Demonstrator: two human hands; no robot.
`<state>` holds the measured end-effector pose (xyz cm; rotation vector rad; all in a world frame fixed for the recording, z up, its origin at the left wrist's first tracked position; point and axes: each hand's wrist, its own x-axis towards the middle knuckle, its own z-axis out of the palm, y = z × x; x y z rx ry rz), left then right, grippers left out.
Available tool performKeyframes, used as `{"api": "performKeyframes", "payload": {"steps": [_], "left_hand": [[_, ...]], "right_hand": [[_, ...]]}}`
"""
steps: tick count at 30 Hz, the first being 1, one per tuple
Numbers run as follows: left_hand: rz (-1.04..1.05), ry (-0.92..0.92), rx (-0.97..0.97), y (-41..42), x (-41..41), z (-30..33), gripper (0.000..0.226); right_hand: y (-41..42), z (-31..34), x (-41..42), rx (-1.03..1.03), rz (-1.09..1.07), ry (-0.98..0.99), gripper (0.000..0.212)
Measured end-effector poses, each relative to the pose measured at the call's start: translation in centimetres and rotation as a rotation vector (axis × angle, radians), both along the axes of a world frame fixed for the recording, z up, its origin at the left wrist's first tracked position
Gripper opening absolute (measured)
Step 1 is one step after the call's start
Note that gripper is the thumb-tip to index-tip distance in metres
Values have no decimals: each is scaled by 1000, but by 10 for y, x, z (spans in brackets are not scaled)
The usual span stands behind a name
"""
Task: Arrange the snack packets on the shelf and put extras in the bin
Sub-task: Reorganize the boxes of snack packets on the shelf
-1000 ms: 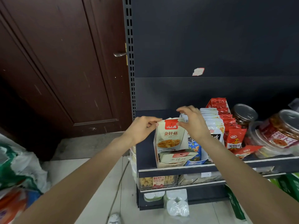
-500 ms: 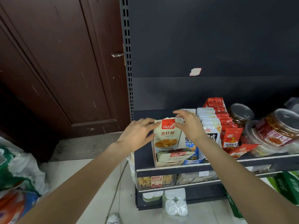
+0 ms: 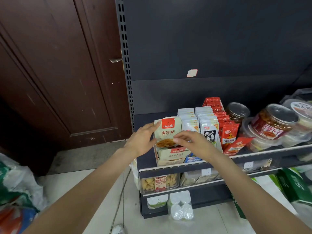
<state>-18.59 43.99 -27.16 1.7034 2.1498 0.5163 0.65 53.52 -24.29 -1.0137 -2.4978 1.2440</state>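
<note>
Standing upright in its display box [image 3: 170, 158] at the shelf [image 3: 253, 153] front, the mushroom packet [image 3: 168, 130] needs squaring: left hand [image 3: 141, 142], fingers spread, steadies its nine o'clock edge; right hand [image 3: 194, 141], fingers relaxed, should press gently at three o'clock.

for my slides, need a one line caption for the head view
Both hands, left hand and right hand, straighten an upright mushroom snack packet in its display box on the shelf.

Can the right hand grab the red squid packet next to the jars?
Probably yes. The right hand hovers open near the red squid packet, which stands at the shelf front with nothing covering it.
</note>
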Motion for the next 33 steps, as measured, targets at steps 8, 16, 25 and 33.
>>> {"api": "performKeyframes", "payload": {"steps": [8,16,25,33], "left_hand": [[98,-227,45,-3,11,-2,68],[129,-240,35,-4,9,3,65],[123,-219,121,-15,12,16,59],[337,-810,80,-8,15,45,39]], "right_hand": [[-11,1,9,66,77,-66,21],[-12,11,7,81,30,9,14],[-2,47,9,205,-204,290,11],[2,72,13,103,-317,566,9]]}}
